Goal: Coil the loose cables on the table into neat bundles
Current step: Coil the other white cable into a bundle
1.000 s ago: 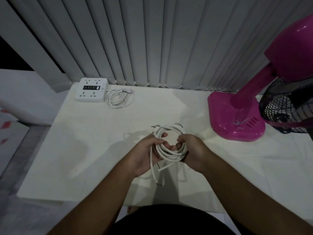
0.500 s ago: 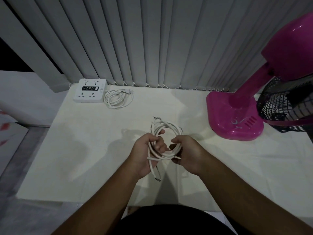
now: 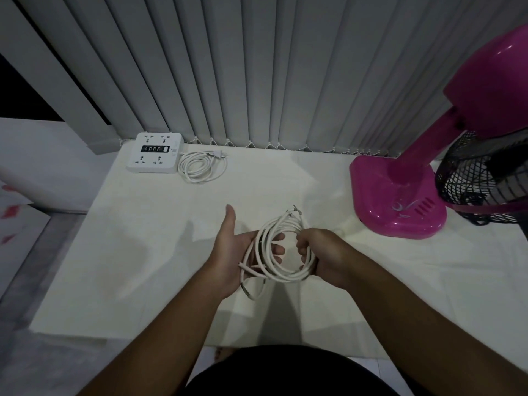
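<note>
A white cable [image 3: 281, 274] wound into several loops hangs between my hands above the white table [image 3: 137, 252]. My right hand [image 3: 323, 254] grips the right side of the coil with curled fingers. My left hand [image 3: 237, 252] lies palm up under the left side, thumb raised and fingers stretched through the loops. A loose end of the cable dangles below my left palm, and bare wire tips stick out at the top of the coil.
A white power strip [image 3: 155, 152] sits at the table's back left, its own cord [image 3: 200, 167] coiled beside it. A pink fan [image 3: 400, 195] with a black grille stands at the right. Grey vertical blinds [image 3: 257, 67] hang behind the table.
My left hand has let go of its grip and spread flat under the coil, thumb up. The coil has shifted slightly right, still gripped by my right hand.
</note>
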